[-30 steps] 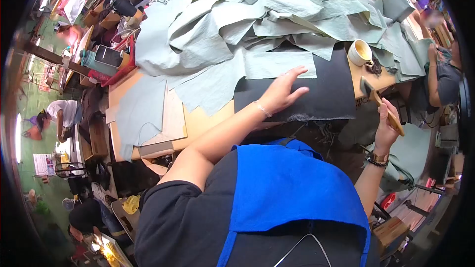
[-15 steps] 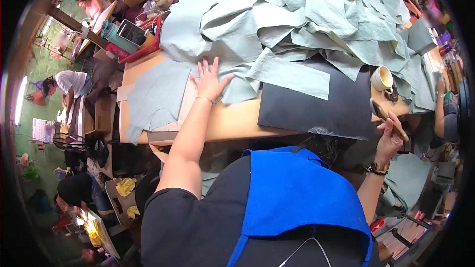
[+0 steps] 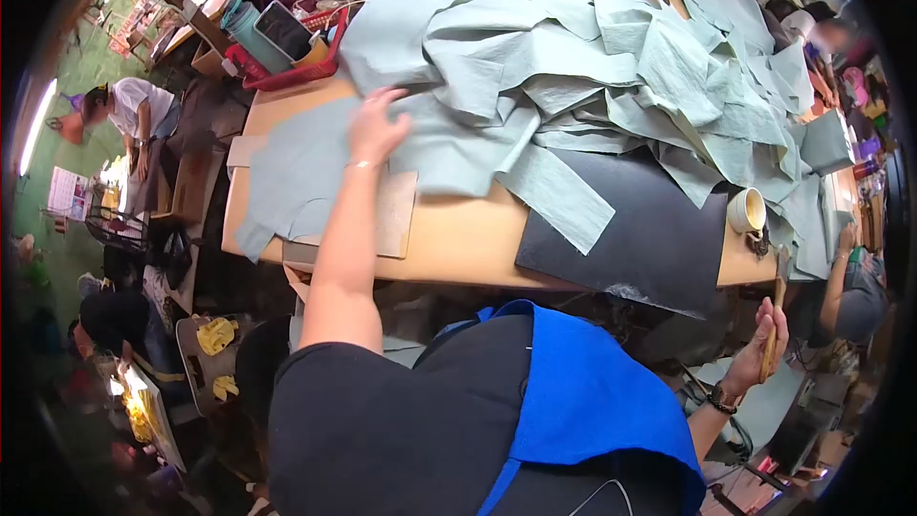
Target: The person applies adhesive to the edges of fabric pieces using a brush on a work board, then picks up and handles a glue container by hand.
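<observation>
The pale green sheet (image 3: 301, 167) on the table's (image 3: 458, 237) left is best steadied flat by the left hand (image 3: 375, 136), fingers spread and curved, with the wooden-handled tool (image 3: 779, 293) gripped clear in the right hand's (image 3: 750, 361) curled fingers.

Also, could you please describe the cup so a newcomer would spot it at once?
Start from the big tan table, then find the flat black board at its near edge. Just right of that board is the pale cup, yellowish inside, round and open-topped beside limp grey-green sheets.
</observation>
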{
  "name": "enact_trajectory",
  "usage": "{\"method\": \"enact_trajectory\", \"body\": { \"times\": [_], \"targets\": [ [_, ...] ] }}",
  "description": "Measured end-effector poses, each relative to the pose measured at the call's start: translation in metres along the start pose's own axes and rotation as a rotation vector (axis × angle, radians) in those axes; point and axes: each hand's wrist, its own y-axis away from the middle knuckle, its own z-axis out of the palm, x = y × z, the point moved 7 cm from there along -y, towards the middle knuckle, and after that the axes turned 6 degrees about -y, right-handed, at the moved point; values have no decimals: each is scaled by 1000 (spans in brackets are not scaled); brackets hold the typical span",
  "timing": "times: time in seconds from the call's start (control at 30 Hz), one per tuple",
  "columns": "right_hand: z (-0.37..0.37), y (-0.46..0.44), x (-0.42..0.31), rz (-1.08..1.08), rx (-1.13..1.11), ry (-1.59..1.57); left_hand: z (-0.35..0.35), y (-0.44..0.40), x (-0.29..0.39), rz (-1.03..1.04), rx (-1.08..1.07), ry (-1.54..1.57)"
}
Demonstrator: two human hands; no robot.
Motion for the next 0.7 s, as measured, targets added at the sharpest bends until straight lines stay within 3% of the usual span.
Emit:
{"method": "enact_trajectory", "body": {
  "times": [0.03, 0.1, 0.17, 0.27, 0.37, 0.43, 0.5, 0.6, 0.67, 0.7],
  "targets": [
    [-2, -1, -6, 22, 36, -13, -11, 12, -32, -108, 89, -54],
    [-4, -1, -6, 60, 70, -26, -31, 42, -90, -585, 43, -255],
    [2, -2, 0, 25, 31, -65, -46, 55, -106, -566, -44, -425],
    [16, -6, -6, -63, -15, -46, -28, 40, -142, -458, -312, -187],
    [29, -10, -16, -61, -26, 22, -29, 18, -135, -243, -160, -210],
    [33, -12, -25, -82, -40, 20, -56, 1, -58, -53, -271, 537],
    [33, -14, -31, -105, -7, -61, -80, -10, 22, -120, -342, 791],
    [26, -16, -35, -124, 72, -82, -130, -8, 177, 18, -299, 996],
    [18, -18, -39, -108, 101, -126, -133, -14, 241, 74, -333, 1320],
    [13, -18, -38, -124, 131, -128, -149, -9, 271, 25, -248, 1355]
  ]
}}
